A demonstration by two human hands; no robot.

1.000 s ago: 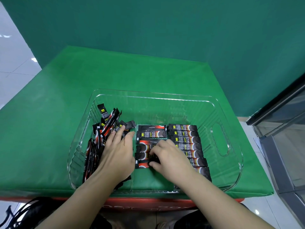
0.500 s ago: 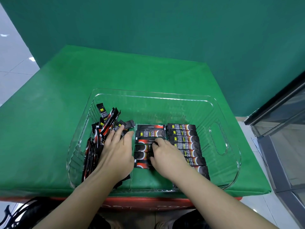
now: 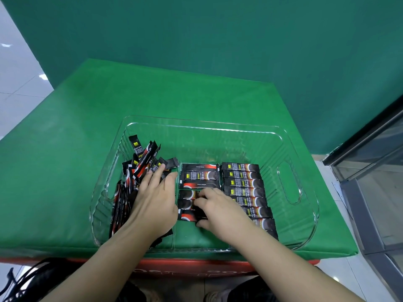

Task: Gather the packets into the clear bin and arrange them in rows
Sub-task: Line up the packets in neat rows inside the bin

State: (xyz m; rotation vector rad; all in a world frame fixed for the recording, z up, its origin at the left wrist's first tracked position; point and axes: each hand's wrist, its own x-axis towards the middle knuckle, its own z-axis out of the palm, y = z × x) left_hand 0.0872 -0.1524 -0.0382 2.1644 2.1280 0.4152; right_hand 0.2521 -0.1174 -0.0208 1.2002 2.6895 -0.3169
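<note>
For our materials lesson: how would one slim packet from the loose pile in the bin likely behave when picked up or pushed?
Probably light and slightly floppy: those in the loose pile lean and splay under the left hand. Their glossy wrappers suggest they slide easily. Flat, they likely won't roll; the middle row lies still.

One clear bin point(image 3: 290, 153), two hands, two neat packet rows point(image 3: 244, 186), one loose heap point(image 3: 139, 171).

Packets point(image 3: 242, 184) in bin point(image 3: 305, 225); pile point(image 3: 139, 171) left
</note>
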